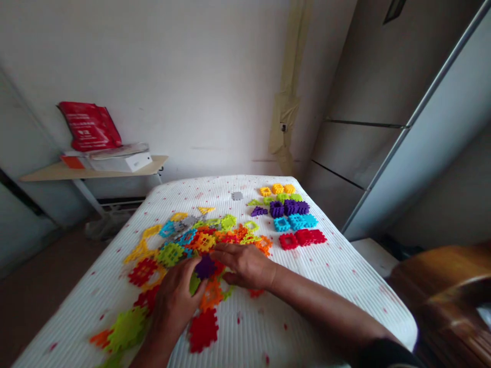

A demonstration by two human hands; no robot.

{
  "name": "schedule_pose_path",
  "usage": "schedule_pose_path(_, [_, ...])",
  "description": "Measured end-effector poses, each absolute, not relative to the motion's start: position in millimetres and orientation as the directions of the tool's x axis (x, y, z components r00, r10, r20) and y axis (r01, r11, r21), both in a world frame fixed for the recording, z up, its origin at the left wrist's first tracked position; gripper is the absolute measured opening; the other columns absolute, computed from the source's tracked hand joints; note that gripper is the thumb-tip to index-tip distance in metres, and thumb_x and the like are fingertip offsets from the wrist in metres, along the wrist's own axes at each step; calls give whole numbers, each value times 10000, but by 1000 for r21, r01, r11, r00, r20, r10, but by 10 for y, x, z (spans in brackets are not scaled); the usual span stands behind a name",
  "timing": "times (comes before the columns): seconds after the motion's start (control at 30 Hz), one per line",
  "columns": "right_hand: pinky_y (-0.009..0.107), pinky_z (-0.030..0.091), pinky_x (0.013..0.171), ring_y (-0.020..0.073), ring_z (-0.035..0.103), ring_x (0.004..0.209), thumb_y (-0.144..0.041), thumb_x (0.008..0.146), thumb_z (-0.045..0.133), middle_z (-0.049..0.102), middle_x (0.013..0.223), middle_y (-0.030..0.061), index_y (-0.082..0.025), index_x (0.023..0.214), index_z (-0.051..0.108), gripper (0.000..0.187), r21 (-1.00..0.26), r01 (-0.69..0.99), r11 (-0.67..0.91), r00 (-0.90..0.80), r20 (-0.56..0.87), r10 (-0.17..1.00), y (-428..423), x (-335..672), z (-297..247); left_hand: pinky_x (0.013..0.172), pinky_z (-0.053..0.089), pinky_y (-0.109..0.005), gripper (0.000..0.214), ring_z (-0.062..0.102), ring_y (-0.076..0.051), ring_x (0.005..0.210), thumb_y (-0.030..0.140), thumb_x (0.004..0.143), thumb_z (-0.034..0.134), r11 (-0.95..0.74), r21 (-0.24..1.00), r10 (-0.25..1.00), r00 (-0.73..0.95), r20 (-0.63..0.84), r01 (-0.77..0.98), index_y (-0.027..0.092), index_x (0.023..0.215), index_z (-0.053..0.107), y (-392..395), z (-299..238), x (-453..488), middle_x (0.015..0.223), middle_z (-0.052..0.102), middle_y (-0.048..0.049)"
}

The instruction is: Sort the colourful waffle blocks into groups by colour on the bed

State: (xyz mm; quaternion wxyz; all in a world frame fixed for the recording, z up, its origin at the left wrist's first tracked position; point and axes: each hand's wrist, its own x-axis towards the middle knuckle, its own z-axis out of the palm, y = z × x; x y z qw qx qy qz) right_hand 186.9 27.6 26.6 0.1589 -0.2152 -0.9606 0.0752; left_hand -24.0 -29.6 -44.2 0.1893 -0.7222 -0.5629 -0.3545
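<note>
My left hand [174,294] curls around the left side of a purple interlocking tile [205,267], thumb below it and fingers above. My right hand [245,263] comes in from the right over the heap. Its fingers are stretched out by the tile's upper right edge and its thumb is apart; whether they touch the tile is hard to see. Around both hands lies a loose pile of notched plastic tiles, among them a lime green one [170,254], an orange one [211,295] and a red one [203,329].
Sorted rows stand on the right of the white table [307,291]: yellow [277,189], purple [290,207], blue [301,222] and red tiles [309,238]. A grey tile [237,196] lies farther back. A side table [115,173] holds a red bag [89,125]. A wooden chair [441,276] stands right.
</note>
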Motion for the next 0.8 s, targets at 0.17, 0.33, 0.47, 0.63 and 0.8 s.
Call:
schedule_pose_path(0.17, [272, 509, 735, 203, 551, 1068, -323, 825, 566, 503, 1299, 101, -168, 1309, 400, 535, -112, 406, 907, -863, 281, 421, 217, 1708, 252, 754, 506, -332, 261, 619, -223, 867, 252, 763, 561, -347, 182, 670, 107, 735, 920, 206, 1012, 499, -287, -503, -232, 944, 637, -77])
schedule_pose_path(0.33, [256, 497, 622, 170, 582, 904, -283, 886, 477, 584, 1118, 67, -167, 1181, 483, 318, -35, 438, 898, -850, 310, 427, 210, 1656, 226, 727, 515, -311, 176, 633, -207, 836, 275, 757, 585, -411, 185, 629, 131, 766, 893, 216, 901, 502, -311, -449, -214, 917, 637, -62])
schedule_pose_path(0.47, [259, 489, 606, 169, 573, 860, -256, 885, 476, 591, 1044, 57, -176, 1096, 509, 229, 4, 457, 890, -847, 310, 433, 200, 1646, 204, 736, 520, -307, 186, 640, -201, 844, 275, 759, 594, -435, 182, 604, 136, 785, 882, 209, 911, 508, -332, -405, -186, 937, 644, -65])
schedule_pose_path(0.63, [266, 500, 666, 180, 573, 886, -215, 845, 511, 591, 1010, 78, -167, 1142, 484, 302, -45, 491, 870, -827, 289, 482, 186, 1615, 187, 754, 529, -312, 225, 637, -198, 879, 263, 783, 597, -501, 149, 548, 180, 817, 853, 195, 979, 510, -365, -340, -147, 978, 639, -81])
schedule_pose_path(0.8, [273, 470, 832, 182, 556, 1019, -179, 737, 609, 586, 1141, 87, -169, 1205, 495, 481, -128, 506, 853, -782, 350, 516, 510, 2030, 450, 805, 521, -351, 407, 618, -221, 932, 239, 769, 637, -479, 128, 492, 145, 858, 868, 158, 1141, 494, -377, -288, -199, 1035, 628, -115])
